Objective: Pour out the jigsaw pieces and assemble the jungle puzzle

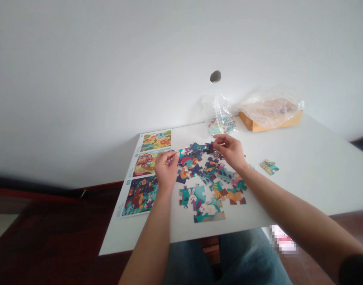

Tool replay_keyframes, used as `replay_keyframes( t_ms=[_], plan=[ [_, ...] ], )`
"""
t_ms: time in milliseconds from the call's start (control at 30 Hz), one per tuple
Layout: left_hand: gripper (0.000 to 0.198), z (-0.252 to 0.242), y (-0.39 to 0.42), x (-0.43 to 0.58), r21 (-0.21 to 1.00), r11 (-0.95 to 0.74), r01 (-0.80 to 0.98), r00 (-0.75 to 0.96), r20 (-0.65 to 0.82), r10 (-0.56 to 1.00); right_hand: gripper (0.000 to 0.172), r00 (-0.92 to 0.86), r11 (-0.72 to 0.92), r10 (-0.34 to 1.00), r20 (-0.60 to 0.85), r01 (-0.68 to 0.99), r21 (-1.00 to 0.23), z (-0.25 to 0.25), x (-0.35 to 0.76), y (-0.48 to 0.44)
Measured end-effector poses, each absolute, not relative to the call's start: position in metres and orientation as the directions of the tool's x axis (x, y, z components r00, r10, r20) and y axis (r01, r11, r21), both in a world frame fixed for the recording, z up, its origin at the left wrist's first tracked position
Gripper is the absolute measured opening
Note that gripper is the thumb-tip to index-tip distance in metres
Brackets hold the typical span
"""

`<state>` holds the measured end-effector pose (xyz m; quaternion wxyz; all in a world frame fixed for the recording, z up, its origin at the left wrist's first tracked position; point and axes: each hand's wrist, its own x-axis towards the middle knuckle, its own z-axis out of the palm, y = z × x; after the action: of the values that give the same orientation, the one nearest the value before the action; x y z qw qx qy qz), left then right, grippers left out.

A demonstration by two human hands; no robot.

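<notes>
Several colourful jigsaw pieces [205, 170] lie in a loose heap on the white table [303, 178]. My left hand [166, 168] hovers at the heap's left side, fingers pinched on a puzzle piece at its edge. My right hand [230, 151] sits over the heap's far side, fingers curled and pinching a dark piece. Nearer to me lies a joined section showing white rabbits [202, 202]. A single loose piece [269, 166] rests apart on the right.
A picture sheet with three sample images [145, 172] lies at the table's left edge. A clear bag of pieces [221, 120] and an orange box under plastic [270, 113] stand at the back by the white wall. My jeans show below the table edge.
</notes>
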<state>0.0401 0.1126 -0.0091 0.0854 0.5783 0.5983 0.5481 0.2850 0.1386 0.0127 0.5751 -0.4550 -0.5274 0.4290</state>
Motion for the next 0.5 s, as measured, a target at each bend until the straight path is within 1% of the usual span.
replay_keyframes(
  t_ms=[67, 100, 167, 233, 300, 367, 500],
  plan=[
    [0.026, -0.011, 0.115, 0.042, 0.889, -0.243, 0.388, -0.382, 0.396, 0.835, 0.03, 0.195, 0.223, 0.951, 0.239, 0.1, -0.97, 0.012, 0.3, 0.148],
    [0.028, -0.012, 0.116, 0.043, 0.934, -0.226, 0.275, -0.389, 0.323, 0.863, 0.03, 0.251, 0.209, 0.936, 0.247, 0.169, -0.963, 0.012, 0.309, 0.153],
    [0.03, -0.013, 0.117, 0.045, 0.976, -0.199, 0.083, -0.356, 0.216, 0.909, 0.033, 0.332, 0.143, 0.908, 0.254, 0.325, -0.935, 0.01, 0.328, 0.162],
    [0.031, -0.012, 0.116, 0.048, 0.981, -0.19, -0.045, -0.314, 0.166, 0.935, 0.038, 0.358, 0.052, 0.901, 0.245, 0.472, -0.88, 0.009, 0.344, 0.168],
    [0.031, -0.01, 0.116, 0.051, 0.976, -0.185, -0.117, -0.297, 0.144, 0.944, 0.041, 0.344, -0.037, 0.917, 0.204, 0.579, -0.814, 0.008, 0.354, 0.171],
    [0.031, -0.008, 0.115, 0.054, 0.971, -0.184, -0.15, -0.287, 0.135, 0.948, 0.042, 0.321, -0.107, 0.935, 0.15, 0.659, -0.745, 0.009, 0.358, 0.171],
    [0.038, -0.005, 0.113, 0.055, 0.97, -0.178, -0.166, -0.253, 0.133, 0.958, 0.04, 0.298, -0.185, 0.951, 0.078, 0.755, -0.629, 0.006, 0.356, 0.171]
  ],
)
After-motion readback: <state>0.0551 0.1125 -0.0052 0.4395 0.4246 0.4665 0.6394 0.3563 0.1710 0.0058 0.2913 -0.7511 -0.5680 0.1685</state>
